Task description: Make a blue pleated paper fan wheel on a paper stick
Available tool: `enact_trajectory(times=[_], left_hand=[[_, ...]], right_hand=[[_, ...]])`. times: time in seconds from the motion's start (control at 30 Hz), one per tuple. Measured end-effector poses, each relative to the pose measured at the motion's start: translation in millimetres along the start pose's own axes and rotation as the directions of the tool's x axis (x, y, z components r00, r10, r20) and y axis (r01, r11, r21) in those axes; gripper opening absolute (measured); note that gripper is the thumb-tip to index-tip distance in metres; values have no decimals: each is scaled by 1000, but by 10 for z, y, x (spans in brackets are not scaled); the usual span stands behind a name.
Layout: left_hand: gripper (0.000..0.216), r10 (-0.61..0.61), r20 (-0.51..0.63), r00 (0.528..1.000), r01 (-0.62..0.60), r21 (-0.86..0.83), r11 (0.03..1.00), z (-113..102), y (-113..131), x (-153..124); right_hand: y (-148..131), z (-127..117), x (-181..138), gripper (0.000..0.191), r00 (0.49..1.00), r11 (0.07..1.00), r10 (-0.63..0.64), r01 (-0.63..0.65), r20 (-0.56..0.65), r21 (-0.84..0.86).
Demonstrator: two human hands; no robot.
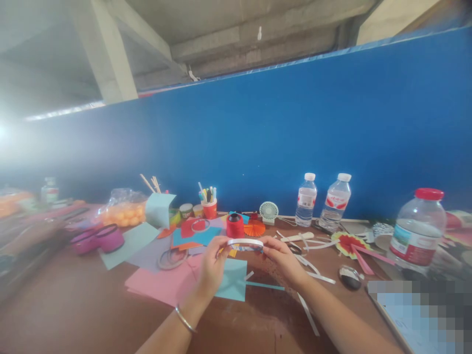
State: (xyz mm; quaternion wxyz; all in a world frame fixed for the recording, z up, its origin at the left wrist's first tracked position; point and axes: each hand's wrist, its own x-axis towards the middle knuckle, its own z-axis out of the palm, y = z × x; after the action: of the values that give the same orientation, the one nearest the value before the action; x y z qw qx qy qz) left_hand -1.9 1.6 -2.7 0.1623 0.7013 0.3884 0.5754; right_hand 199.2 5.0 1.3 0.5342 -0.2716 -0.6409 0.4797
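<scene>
A narrow white band [245,242], bent into a curve or ring, spans the gap between my two hands above the table. My left hand [215,263] pinches its left end, with a metal bangle on the wrist. At the right end the fingers of my right hand [283,258] are closed on the same band. Whether it is a full loop or an open strip, I cannot tell. Just behind it stands a red thread spool [235,227]. Under and beside my left hand lie a light blue sheet [233,280] and pink paper [162,285].
White strips [313,270] and a folded paper fan [350,244] lie to the right, near water bottles [306,201] and a large red-capped bottle [418,236]. A pen cup [210,209] and small fan [269,211] stand behind. Purple rings [109,238] sit left.
</scene>
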Motion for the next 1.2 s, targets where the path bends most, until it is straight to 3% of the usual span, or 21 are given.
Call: enact_trajectory(times=[0.1,0.23,0.3,0.4,0.53,0.7,0.8,0.87,0.93,1.03,1.2], left_hand=[[14,135,53,989,-140,95,986,-8,40,-17],[27,234,160,959,-257,143,956,-8,100,-45],[31,234,134,963,-253,148,956,-4,114,-55],[34,156,63,986,-161,88,983,2,121,-60],[21,47,-5,999,-47,-34,998,0,120,-50],[11,103,-7,995,-103,20,994,-4,116,-40],[13,189,28,982,-190,81,978,9,110,-51],[15,236,65,969,-242,107,964,23,103,-67],[15,265,100,959,-277,126,953,37,99,-91],[12,283,110,953,-297,147,943,56,97,-131],[8,263,135,955,-288,216,933,71,100,-169]], right_hand=[[-21,-24,5,28,992,993,-77,86,100,-80],[0,35,-4,26,995,978,-84,93,55,-187],[39,72,-14,24,998,981,-47,54,42,-185],[101,92,-22,23,999,999,15,-14,32,-42],[106,61,-15,19,1000,997,13,-11,-28,75],[72,-14,-9,19,997,988,70,-63,-46,140],[12,-40,-12,22,994,998,59,-58,-88,23],[-61,-18,-15,21,993,992,-30,15,-117,-124],[-135,39,-24,18,974,948,-150,91,-173,-306],[-179,156,-54,22,940,866,-240,94,-243,-492],[-105,263,-116,24,914,751,-366,180,-173,-635]])
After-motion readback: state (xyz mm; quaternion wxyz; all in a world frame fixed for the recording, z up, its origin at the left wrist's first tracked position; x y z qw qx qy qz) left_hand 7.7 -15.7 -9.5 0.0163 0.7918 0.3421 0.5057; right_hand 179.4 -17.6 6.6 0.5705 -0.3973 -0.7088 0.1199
